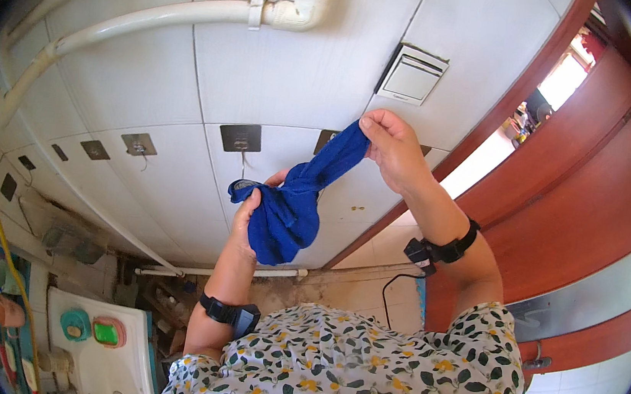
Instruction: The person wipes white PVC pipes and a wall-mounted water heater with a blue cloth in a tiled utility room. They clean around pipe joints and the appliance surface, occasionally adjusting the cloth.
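Note:
A blue cloth (288, 217) is stretched between my two hands in front of a white tiled wall (298, 85). My left hand (245, 215) grips its bunched, wider lower part, with the thumb on top and some fingers hidden behind the fabric. Higher and to the right, my right hand (394, 147) pinches the narrow, twisted end. Just above my left hand, a square adhesive wall hook (240, 138) is fixed to the tiles. Another dark hook plate (324, 140) is partly covered by the cloth.
A wall switch (415, 76) sits above my right hand. White pipes (161, 19) cross the wall. To the right stands a reddish-brown door (588, 185). At lower left, a white sink (91, 358) carries a teal soap dish (75, 324) and a pink one (109, 331) with green soap.

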Demonstrator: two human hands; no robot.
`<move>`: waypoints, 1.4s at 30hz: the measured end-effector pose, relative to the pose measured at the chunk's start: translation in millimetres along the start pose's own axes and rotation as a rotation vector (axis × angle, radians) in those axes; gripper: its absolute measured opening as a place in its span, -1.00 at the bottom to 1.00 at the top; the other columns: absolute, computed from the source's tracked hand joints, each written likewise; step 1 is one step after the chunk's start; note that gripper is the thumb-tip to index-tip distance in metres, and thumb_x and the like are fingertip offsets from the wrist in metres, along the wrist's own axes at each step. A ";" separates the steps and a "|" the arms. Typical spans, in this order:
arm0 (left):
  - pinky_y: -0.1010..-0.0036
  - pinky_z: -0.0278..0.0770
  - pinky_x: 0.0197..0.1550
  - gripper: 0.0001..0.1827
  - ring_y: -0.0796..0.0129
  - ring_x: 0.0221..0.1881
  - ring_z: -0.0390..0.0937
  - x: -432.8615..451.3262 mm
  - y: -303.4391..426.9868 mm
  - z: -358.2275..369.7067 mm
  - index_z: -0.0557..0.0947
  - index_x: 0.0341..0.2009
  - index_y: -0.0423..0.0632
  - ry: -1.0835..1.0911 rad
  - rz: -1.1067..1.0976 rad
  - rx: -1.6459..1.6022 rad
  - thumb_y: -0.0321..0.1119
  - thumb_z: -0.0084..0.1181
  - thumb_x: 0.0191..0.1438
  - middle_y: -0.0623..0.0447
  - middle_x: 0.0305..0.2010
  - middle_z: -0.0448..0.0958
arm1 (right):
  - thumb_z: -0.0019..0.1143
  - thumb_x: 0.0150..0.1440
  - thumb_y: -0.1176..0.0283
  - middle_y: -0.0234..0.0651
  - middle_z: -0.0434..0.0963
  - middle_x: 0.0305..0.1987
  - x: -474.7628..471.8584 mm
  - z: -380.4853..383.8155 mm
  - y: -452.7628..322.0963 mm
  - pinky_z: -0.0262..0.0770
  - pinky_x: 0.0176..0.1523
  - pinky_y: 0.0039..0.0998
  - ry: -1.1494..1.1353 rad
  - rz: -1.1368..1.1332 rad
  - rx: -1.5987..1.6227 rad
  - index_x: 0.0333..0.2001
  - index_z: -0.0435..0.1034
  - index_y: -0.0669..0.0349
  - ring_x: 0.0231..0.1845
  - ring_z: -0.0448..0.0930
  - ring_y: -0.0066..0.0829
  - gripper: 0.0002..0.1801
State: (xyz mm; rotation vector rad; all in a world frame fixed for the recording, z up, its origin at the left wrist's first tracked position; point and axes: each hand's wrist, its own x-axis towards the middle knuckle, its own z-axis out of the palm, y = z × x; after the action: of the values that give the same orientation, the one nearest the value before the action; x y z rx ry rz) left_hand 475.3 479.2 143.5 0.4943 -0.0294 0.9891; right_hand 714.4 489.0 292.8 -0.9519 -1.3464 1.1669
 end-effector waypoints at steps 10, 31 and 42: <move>0.10 0.44 0.27 -0.06 0.05 0.25 0.44 5.9 -13.1 11.8 0.31 0.33 -0.11 0.021 0.007 0.029 0.46 -0.20 0.18 -0.10 0.27 0.43 | 0.46 -0.03 0.17 0.10 0.19 0.39 -70.5 53.9 48.0 0.18 0.41 0.02 -0.294 -0.526 -0.890 0.24 0.34 0.22 0.41 0.21 0.13 -0.21; 0.41 0.48 -0.25 -0.70 0.28 -0.29 0.52 41.1 67.8 88.4 0.63 -0.11 -0.11 0.133 0.836 1.874 -0.51 0.30 0.01 -0.01 -0.28 0.54 | 0.39 -0.12 0.48 -0.05 0.42 0.06 -45.1 -56.5 -20.0 0.41 0.14 -0.27 0.955 -0.810 -0.714 0.10 0.33 0.32 0.04 0.48 -0.13 -0.34; 0.42 0.47 -0.44 -0.47 0.29 -0.50 0.47 114.2 87.0 111.3 0.59 -0.10 -0.04 -0.024 1.266 2.296 -0.23 0.52 -0.19 0.04 -0.37 0.57 | 0.31 -0.18 0.56 -0.04 0.44 0.08 0.4 -72.0 -172.8 0.45 0.15 -0.25 0.722 -1.457 -1.438 0.13 0.43 0.21 0.08 0.50 -0.08 -0.32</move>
State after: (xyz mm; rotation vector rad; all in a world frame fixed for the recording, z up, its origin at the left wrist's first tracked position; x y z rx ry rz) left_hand 490.9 562.8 304.0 2.8135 1.0010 1.9064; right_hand 797.7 463.6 458.5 -0.7511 -1.5445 -1.3116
